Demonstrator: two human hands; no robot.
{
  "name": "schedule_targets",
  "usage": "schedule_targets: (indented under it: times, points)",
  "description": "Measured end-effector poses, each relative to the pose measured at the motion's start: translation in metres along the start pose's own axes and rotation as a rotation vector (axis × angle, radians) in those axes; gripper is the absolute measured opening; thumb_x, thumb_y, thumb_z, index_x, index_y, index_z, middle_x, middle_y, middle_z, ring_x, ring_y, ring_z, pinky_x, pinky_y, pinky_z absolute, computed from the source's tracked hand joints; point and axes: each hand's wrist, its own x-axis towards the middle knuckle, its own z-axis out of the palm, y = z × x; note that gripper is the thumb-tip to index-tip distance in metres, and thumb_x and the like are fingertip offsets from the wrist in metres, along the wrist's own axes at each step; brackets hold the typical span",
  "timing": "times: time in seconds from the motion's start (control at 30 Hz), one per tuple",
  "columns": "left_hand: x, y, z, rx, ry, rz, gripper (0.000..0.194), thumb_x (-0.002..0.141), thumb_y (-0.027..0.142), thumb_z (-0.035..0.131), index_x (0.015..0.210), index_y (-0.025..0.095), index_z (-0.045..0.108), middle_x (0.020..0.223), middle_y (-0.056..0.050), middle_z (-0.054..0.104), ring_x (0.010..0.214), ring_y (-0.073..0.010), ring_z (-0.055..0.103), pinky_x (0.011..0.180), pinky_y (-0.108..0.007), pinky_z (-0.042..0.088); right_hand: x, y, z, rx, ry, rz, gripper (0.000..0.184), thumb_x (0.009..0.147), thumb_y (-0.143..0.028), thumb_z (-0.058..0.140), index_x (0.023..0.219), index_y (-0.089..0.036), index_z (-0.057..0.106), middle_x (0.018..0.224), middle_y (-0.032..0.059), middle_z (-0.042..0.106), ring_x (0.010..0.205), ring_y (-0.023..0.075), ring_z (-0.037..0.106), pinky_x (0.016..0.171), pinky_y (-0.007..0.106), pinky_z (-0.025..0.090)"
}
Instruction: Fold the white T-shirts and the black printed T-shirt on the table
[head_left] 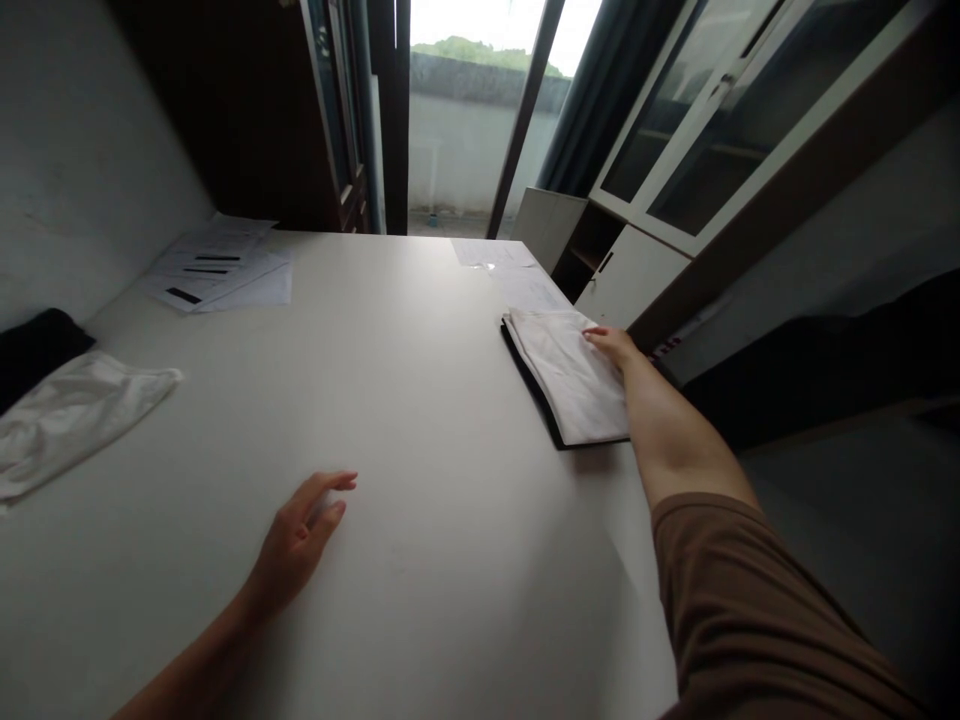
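One white table spans the foreground. Along its right edge lies a folded white cloth atop a black layer, open room extending leftward. Left hand: thumb and fingers parted, inside the table's edges. Right hand: at the cloth's outer edge; grip cannot be told.

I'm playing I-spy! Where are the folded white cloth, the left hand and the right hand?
Folded white cloth (566, 388), head view: middle of its top face.
Left hand (292, 545), head view: middle of the hand.
Right hand (615, 346), head view: middle of the hand.
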Motion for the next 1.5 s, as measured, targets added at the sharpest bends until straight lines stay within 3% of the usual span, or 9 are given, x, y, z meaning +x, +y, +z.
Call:
schedule_targets:
  times: [0.1,0.3,0.5,0.7,0.83,1.07,1.17,1.3,1.5]
  points:
    - [0.001,0.002,0.001,-0.012,0.004,0.004,0.031,0.099,0.037,0.053,0.123,0.025,0.068,0.119,-0.008,0.072,0.116,-0.0247,0.066,0.101,-0.038,0.052,-0.011,0.002,0.005,-0.307,0.016,0.047,0.038,0.087,-0.035,0.064,0.115,-0.014,0.077,0.126,0.0165,0.07,0.116,0.0296,0.062,0.105,0.041,0.046]
    - [0.0,0.006,0.002,-0.022,-0.014,0.009,0.029,0.101,0.034,0.051,0.123,0.026,0.067,0.12,-0.007,0.07,0.117,-0.0234,0.065,0.104,-0.04,0.05,-0.051,0.016,0.017,-0.457,0.026,-0.265,0.049,0.097,-0.042,0.047,0.135,-0.02,0.069,0.151,0.0112,0.055,0.139,0.0298,0.047,0.118,0.048,0.035]
    - [0.001,0.003,0.003,-0.008,-0.016,0.037,0.028,0.1,0.033,0.052,0.122,0.026,0.067,0.119,-0.007,0.07,0.115,-0.0232,0.066,0.103,-0.04,0.052,-0.091,0.052,-0.016,-0.486,-0.054,-0.045,0.059,0.1,-0.048,0.038,0.145,-0.017,0.061,0.146,0.0156,0.059,0.136,0.034,0.053,0.113,0.05,0.043]
    - [0.001,0.001,0.004,-0.009,-0.021,0.059,0.027,0.099,0.033,0.052,0.12,0.024,0.067,0.118,-0.007,0.07,0.115,-0.023,0.066,0.103,-0.04,0.052,-0.164,0.005,-0.002,-0.534,0.008,-0.383,0.058,0.103,-0.048,0.036,0.152,-0.021,0.051,0.16,0.0129,0.044,0.148,0.0333,0.039,0.118,0.054,0.036]
    - [0.003,0.01,0.003,-0.001,-0.009,0.05,0.027,0.097,0.032,0.052,0.117,0.023,0.069,0.117,-0.007,0.071,0.113,-0.023,0.066,0.102,-0.039,0.052,-0.204,-0.026,0.019,-0.58,-0.047,-0.368,0.055,0.101,-0.052,0.043,0.15,-0.028,0.053,0.162,0.0116,0.041,0.148,0.0372,0.037,0.117,0.062,0.033]
    - [0.003,0.018,0.003,0.049,0.002,0.097,0.025,0.095,0.023,0.052,0.113,0.021,0.07,0.112,-0.008,0.071,0.11,-0.0223,0.065,0.099,-0.037,0.052,-0.22,-0.047,0.042,-0.468,-0.197,-0.551,0.058,0.099,-0.047,0.041,0.156,-0.033,0.045,0.165,0.006,0.037,0.153,0.0339,0.03,0.123,0.062,0.023]
    - [0.007,0.01,-0.003,0.099,0.005,0.129,0.027,0.095,0.022,0.052,0.115,0.021,0.07,0.116,-0.009,0.07,0.112,-0.0223,0.064,0.1,-0.037,0.051,-0.224,-0.046,0.047,-0.454,-0.144,-0.548,0.065,0.101,-0.051,0.031,0.16,-0.026,0.037,0.167,0.0095,0.033,0.155,0.0326,0.026,0.124,0.06,0.021]
    - [0.022,-0.013,-0.048,0.41,0.124,0.026,0.028,0.095,0.024,0.053,0.116,0.021,0.07,0.123,-0.007,0.069,0.12,-0.0213,0.06,0.109,-0.035,0.045,-0.217,-0.03,0.043,-0.473,-0.116,-0.516,0.073,0.1,-0.056,0.022,0.157,-0.016,0.041,0.163,0.0167,0.038,0.153,0.0361,0.029,0.121,0.064,0.021]
    - [0.003,-0.06,-0.192,0.742,0.516,-0.295,0.037,0.093,0.021,0.049,0.125,0.012,0.064,0.136,-0.02,0.058,0.137,-0.0374,0.042,0.118,-0.057,0.025,-0.206,-0.027,0.03,-0.349,-0.109,-0.544,0.063,0.097,-0.057,0.026,0.139,-0.026,0.062,0.143,0.0156,0.061,0.138,0.0336,0.052,0.115,0.053,0.039]
